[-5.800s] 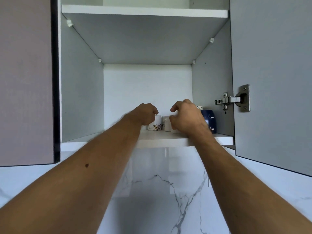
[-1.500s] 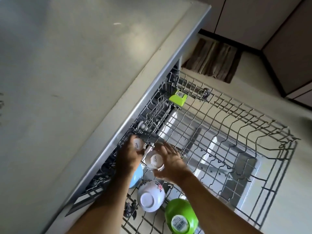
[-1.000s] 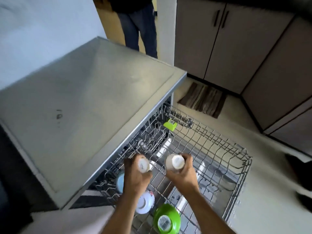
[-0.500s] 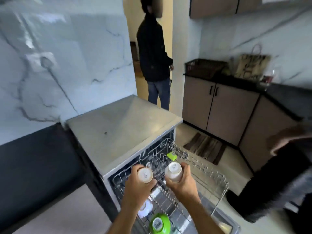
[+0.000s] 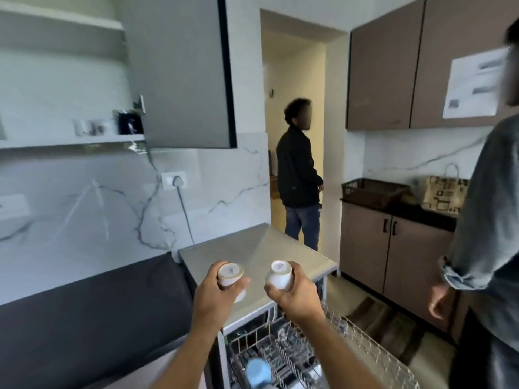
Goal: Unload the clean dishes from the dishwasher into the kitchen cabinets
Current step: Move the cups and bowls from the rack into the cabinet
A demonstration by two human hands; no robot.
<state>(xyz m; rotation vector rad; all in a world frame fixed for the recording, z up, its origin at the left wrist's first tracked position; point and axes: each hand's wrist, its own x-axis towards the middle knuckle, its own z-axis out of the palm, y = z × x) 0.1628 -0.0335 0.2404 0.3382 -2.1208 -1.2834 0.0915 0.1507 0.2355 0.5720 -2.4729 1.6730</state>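
White cups, one per hand, both upside down, bases facing camera. Left hand [image 5: 216, 293] wrapped around left cup [image 5: 230, 276], right hand [image 5: 295, 294] gripped right cup [image 5: 280, 275], both held over steel dishwasher [image 5: 261, 254] top. Rack [image 5: 365, 343] was pulled out below, blue bowl [image 5: 259, 372] sat in it. Cabinet [image 5: 179, 74] door hung open upper left, few cups on shelf [image 5: 70, 141], blurry. Person in dark jacket [image 5: 299, 175] stood in doorway, another person [image 5: 488, 234] close on right.
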